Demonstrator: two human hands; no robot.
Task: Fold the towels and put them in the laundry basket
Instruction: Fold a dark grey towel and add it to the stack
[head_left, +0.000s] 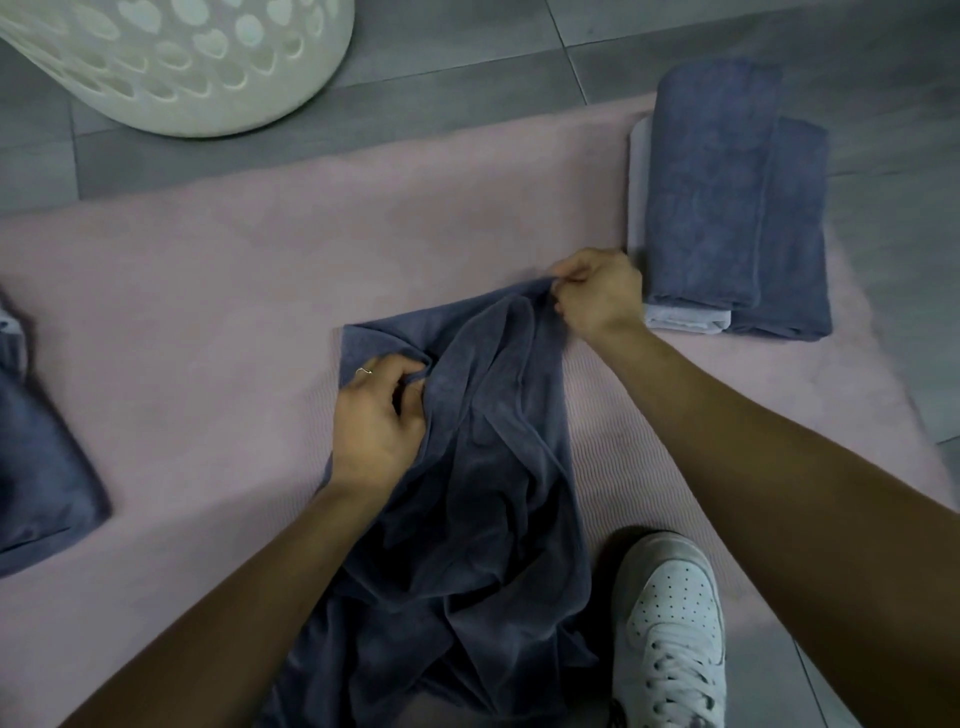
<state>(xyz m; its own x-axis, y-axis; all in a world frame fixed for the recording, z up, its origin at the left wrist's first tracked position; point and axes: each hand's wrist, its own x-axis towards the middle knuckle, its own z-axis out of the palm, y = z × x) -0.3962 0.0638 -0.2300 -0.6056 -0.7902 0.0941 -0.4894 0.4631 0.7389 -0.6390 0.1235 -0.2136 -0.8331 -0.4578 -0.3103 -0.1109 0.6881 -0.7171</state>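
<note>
One unfolded blue towel rumpled on pink mat. Left hand grips bunched fold, right hand pinches far corner. Folded towel stack at right: two blue, one pale beneath. One white laundry basket on tiled floor, contents unseen. One white sneaker; no writing legible.

We see both forearms bare, with no sleeves in view. The left hand wears a thin ring on one finger. One foot wears a white lace-up sneaker with small perforations across the toe and white laces.
</note>
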